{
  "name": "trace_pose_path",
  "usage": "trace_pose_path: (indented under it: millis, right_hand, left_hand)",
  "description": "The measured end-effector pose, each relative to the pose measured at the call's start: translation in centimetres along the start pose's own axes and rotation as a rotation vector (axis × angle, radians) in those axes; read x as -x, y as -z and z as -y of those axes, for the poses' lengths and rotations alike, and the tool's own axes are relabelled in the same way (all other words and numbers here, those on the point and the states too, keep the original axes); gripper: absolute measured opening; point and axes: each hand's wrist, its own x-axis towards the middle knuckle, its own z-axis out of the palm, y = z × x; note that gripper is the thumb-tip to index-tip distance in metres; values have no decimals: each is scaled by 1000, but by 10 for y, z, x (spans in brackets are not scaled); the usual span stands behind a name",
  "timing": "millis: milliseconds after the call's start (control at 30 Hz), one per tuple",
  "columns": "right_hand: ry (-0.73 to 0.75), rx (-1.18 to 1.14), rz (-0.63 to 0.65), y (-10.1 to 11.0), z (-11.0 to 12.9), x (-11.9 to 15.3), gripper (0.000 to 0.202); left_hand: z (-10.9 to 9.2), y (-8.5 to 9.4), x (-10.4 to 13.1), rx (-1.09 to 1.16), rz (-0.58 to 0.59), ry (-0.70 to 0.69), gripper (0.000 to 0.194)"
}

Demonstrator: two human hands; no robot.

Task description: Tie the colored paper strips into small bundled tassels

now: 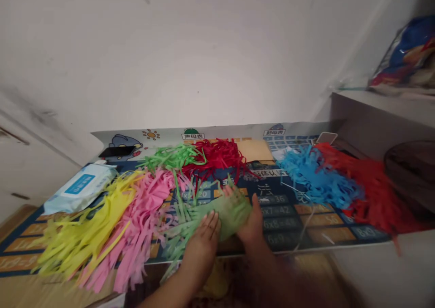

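A light green fringed paper (217,212) lies at the front middle of the table, its cut strips spread to the left. My left hand (205,233) rests on its uncut middle, the fingers stretched out. At the paper's right end is my right hand (249,217), its fingers partly behind the thin green sheet and the thumb raised apart; blur softens both. Pink fringe (136,226) and yellow fringe (91,226) lie to the left. Behind are a bright green bundle (175,157) and a dark red bundle (217,158).
Blue fringe (319,176) and red fringe (370,190) lie on the right. A wipes pack (81,188) and a black phone (117,151) are at the left, a tan paper (254,151) at the back. A dark round object (413,172) stands at the right edge.
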Motion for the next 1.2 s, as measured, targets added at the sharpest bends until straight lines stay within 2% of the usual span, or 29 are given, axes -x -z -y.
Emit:
trace_pose_path:
  millis: [100, 167, 200, 233, 267, 333, 367, 400, 433, 500, 600, 700, 800, 867, 1000, 1200]
  right_hand:
    - [205, 297, -170, 24, 75, 18, 60]
    - [456, 575, -321, 36, 119, 37, 60]
    - [622, 754, -400, 40, 133, 47, 60]
    - [737, 974, -425, 42, 138, 56, 58]
    - [830, 1193, -427, 43, 135, 63, 54]
    - [810, 1406, -297, 43, 106, 72, 45]
    - [737, 1500, -165, 43, 85, 74, 40]
    - [619, 1694, 86, 44, 64, 73, 40]
    - [521, 1843, 239, 44, 46, 71, 39]
    - [412, 2039, 366, 46, 24, 62, 30]
    - [378, 2083, 297, 47, 27, 48, 24]
    - [308, 2060, 204, 42, 40, 38, 30]
    - [242, 2121, 38, 32, 40, 26, 33]
    - [200, 2184, -44, 28, 35, 17, 30]
    - [167, 2275, -81, 26, 30, 1, 23]
    - [141, 2334, -101, 27, 32, -5, 20]
  left_hand:
    - [-15, -4, -10, 81, 105, 14, 51]
    - [-21, -3, -16, 125, 143, 30, 46]
    - [-23, -1, -19, 146, 158, 34, 43]
    - [-25, 0, -21, 169, 173, 30, 42]
    - [-25, 2, -22, 194, 185, 24, 40]
    - [-24, 4, -23, 242, 204, 16, 40]
    - [-22, 4, -22, 265, 208, 15, 42]
    - [-19, 4, -20, 290, 208, 12, 43]
    - [-15, 4, -17, 319, 201, 9, 43]
    - [-3, 4, -9, 393, 153, 8, 40]
    - [17, 8, 4, 530, 17, 79, 29]
    - [29, 16, 5, 638, -94, 305, 20]
    - [31, 20, -9, 643, -104, 538, 21]
    - [31, 21, -21, 560, -58, 618, 22]
    - [32, 18, -36, 357, 33, 633, 20]
    - [34, 17, -39, 257, 38, 598, 19]
